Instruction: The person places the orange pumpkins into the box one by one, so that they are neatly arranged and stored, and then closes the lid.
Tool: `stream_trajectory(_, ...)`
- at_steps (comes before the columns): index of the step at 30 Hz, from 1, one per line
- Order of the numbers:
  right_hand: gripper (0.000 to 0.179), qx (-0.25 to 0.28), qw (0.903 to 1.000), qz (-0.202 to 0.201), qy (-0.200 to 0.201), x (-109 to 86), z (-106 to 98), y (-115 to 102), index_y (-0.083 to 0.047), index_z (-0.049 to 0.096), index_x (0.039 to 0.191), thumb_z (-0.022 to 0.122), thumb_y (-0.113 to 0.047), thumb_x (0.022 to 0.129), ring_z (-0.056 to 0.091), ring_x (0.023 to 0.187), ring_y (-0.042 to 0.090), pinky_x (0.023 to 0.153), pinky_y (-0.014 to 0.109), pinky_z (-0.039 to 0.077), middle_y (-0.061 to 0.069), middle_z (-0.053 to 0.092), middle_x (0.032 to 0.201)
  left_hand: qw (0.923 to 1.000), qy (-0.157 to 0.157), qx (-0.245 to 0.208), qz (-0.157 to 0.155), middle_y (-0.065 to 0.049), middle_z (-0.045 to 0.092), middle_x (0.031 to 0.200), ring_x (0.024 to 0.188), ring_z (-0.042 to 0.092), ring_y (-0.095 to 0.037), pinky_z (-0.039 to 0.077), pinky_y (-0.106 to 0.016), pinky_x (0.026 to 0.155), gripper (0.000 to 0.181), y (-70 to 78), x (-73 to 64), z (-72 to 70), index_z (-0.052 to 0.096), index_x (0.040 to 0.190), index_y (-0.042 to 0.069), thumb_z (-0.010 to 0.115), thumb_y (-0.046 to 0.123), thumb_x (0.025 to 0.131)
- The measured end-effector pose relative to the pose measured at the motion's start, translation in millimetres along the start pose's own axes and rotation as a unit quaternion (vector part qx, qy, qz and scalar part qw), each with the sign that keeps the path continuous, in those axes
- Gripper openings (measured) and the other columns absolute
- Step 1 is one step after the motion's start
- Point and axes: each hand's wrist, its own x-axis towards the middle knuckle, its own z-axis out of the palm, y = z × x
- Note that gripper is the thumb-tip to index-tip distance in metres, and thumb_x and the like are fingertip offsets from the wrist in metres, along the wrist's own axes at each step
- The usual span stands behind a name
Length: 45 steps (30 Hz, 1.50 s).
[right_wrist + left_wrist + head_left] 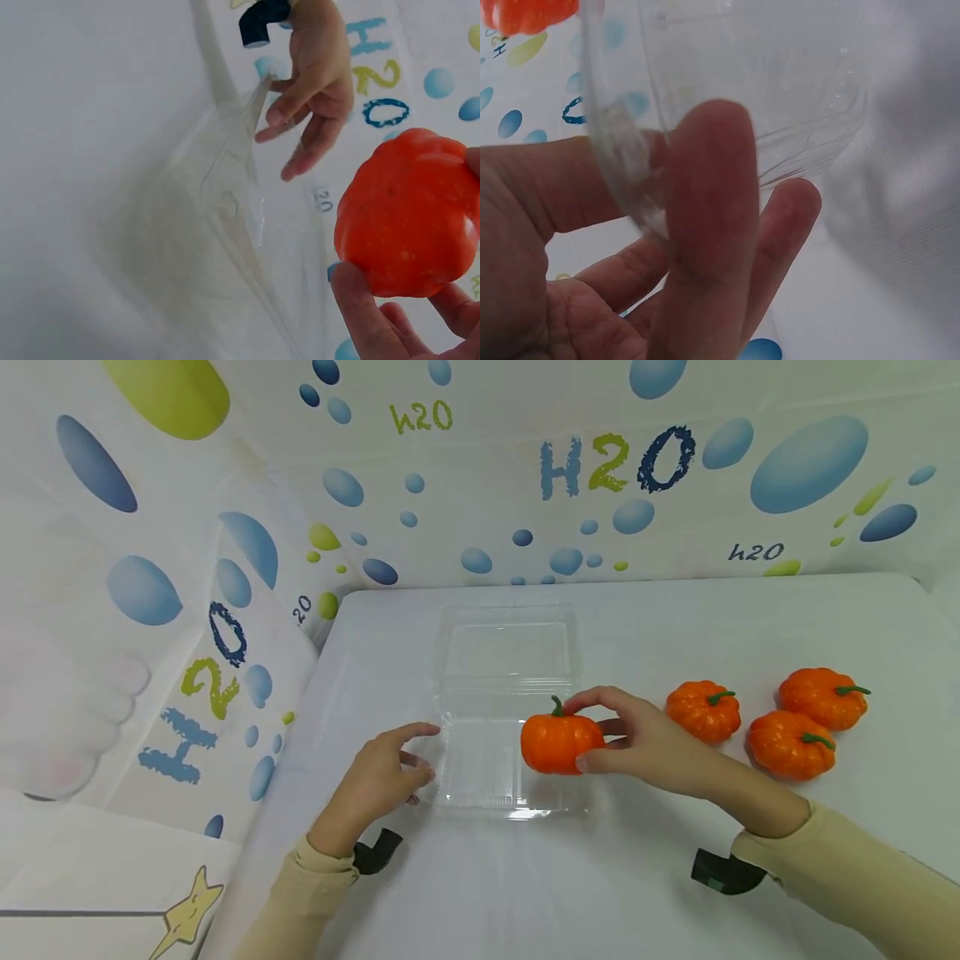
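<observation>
My right hand (637, 739) holds a small orange toy pumpkin (558, 745) with a green stem above a clear plastic clamshell box (480, 764). The fingers grip the pumpkin's right side; the right wrist view shows its ribbed underside (409, 217). The box's lid (510, 647) is folded back, away from me. At the left edge of the box is my left hand (382, 777), its fingers loosely spread and bent. In the left wrist view, those fingers (709, 172) overlap the transparent box wall (780, 82).
Three more orange pumpkins lie on the white table to the right: one nearer the box (703, 712), one at the back (822, 697) and one in front of it (791, 745). A white sheet printed with blue and green drops (633, 517) rises behind the table.
</observation>
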Motion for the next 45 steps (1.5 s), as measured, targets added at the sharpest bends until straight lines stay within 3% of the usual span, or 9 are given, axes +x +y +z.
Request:
stream_trajectory(11,0.048,0.094,0.9949,0.036,-0.009,46.5,17.5,-14.8,-0.003,0.05,0.14,0.064,-0.025,0.099,0.063,0.111,0.033,0.087,0.047,0.058,0.016,0.054,0.134,1.0,0.004,-0.006,-0.006,-0.013,0.068,0.103,0.058,0.065,-0.018,0.058,-0.032,0.058,0.051,-0.7,0.0,1.3,0.059,0.136,0.013,0.071,0.002,0.088)
stream_trajectory(20,0.048,0.058,0.9946,0.078,-0.035,74.6,29.6,-12.8,-0.005,0.048,0.141,0.058,-0.031,0.102,0.062,0.109,0.034,0.079,0.042,0.061,0.016,0.061,0.128,0.9999,0.008,-0.01,0.004,-0.016,0.066,0.114,0.07,0.068,-0.018,0.059,-0.031,0.058,0.046,-2.1,0.0,1.4,0.061,0.132,0.011,0.072,0.002,0.088)
stream_trajectory(30,0.049,0.054,0.9885,0.12,-0.074,89.7,47.7,-5.8,-0.003,0.051,0.138,0.063,-0.031,0.1,0.067,0.102,0.035,0.074,0.038,0.062,0.014,0.066,0.12,0.9999,0.005,-0.01,0.0,-0.016,0.065,0.119,0.074,0.069,-0.018,0.059,-0.031,0.058,0.043,-2.2,1.6,1.0,0.061,0.128,0.01,0.073,0.002,0.088)
stream_trajectory(39,0.052,0.047,0.9879,0.13,-0.071,95.1,58.5,4.4,-0.002,0.05,0.139,0.063,-0.033,0.099,0.066,0.099,0.031,0.069,0.037,0.062,0.016,0.063,0.127,1.0,0.003,-0.007,-0.001,-0.017,0.064,0.122,0.074,0.068,-0.018,0.059,-0.031,0.059,0.042,-0.9,1.2,0.3,0.061,0.127,0.01,0.073,0.002,0.088)
stream_trajectory(45,0.05,0.061,0.9873,0.129,-0.068,98.7,62.8,6.4,-0.004,0.051,0.139,0.063,-0.033,0.1,0.066,0.1,0.032,0.069,0.037,0.062,0.014,0.064,0.122,1.0,0.001,-0.004,0.0,-0.019,0.064,0.122,0.066,0.068,-0.017,0.059,-0.032,0.06,0.042,-1.6,1.9,1.3,0.06,0.127,0.009,0.073,0.003,0.088)
